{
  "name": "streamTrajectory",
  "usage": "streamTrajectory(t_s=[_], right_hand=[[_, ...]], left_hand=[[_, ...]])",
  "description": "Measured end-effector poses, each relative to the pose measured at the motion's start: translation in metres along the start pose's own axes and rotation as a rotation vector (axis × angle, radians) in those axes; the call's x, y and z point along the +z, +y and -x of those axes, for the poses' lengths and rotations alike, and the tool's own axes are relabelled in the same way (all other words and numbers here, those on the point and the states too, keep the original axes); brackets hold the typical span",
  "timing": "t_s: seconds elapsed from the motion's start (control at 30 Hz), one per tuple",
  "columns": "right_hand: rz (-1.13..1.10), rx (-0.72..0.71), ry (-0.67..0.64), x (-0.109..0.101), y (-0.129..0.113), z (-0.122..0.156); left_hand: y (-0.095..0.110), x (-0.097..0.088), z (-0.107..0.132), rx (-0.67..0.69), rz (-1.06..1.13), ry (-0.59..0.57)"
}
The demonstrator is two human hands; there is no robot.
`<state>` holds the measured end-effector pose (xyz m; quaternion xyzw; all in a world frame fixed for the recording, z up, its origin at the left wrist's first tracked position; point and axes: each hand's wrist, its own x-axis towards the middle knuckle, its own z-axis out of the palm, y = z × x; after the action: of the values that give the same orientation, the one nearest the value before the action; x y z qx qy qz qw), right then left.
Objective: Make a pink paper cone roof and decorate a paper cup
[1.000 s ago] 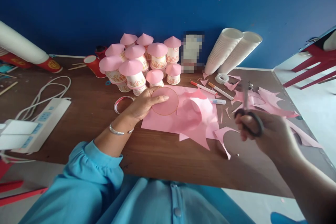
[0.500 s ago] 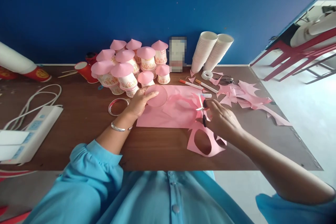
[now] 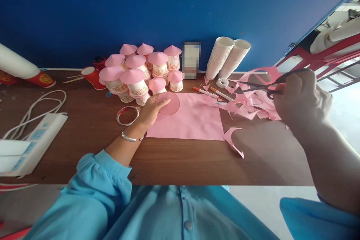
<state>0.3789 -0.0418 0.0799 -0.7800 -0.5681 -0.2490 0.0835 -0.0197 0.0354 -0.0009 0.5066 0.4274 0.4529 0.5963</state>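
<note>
My left hand (image 3: 149, 111) rests with fingers closed round the edge of a pink paper disc (image 3: 169, 104), which lies on the corner of a pink paper sheet (image 3: 191, 122) on the brown table (image 3: 92, 135). My right hand (image 3: 299, 99) is raised at the right, closed on dark scissors (image 3: 257, 87) whose blades point left. A pink paper offcut with a round hole (image 3: 263, 75) hangs at the scissors, above a heap of pink scraps (image 3: 250, 107).
Several paper cups with pink cone roofs (image 3: 140, 71) are grouped behind the sheet. Two leaning stacks of white cups (image 3: 227, 57), a tape roll (image 3: 223, 82), two markers (image 3: 213, 92), a ring (image 3: 128, 115) and a white power strip (image 3: 30, 142) are also on the table.
My right hand has lifted from the sheet and swung up and right with the scissors, carrying the holed offcut away. The left hand has stayed on the disc.
</note>
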Motion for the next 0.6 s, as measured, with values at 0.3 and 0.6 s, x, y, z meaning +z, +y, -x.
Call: streamTrajectory(t_s=[0.3, 0.6], right_hand=[[-0.198, -0.198, -0.420, 0.020, -0.008, 0.025], [-0.953, -0.038, -0.347, -0.005, -0.072, 0.053]], left_hand=[[0.000, 0.002, 0.002, 0.021, -0.040, -0.016], [-0.001, 0.008, 0.005, 0.103, -0.096, 0.071]])
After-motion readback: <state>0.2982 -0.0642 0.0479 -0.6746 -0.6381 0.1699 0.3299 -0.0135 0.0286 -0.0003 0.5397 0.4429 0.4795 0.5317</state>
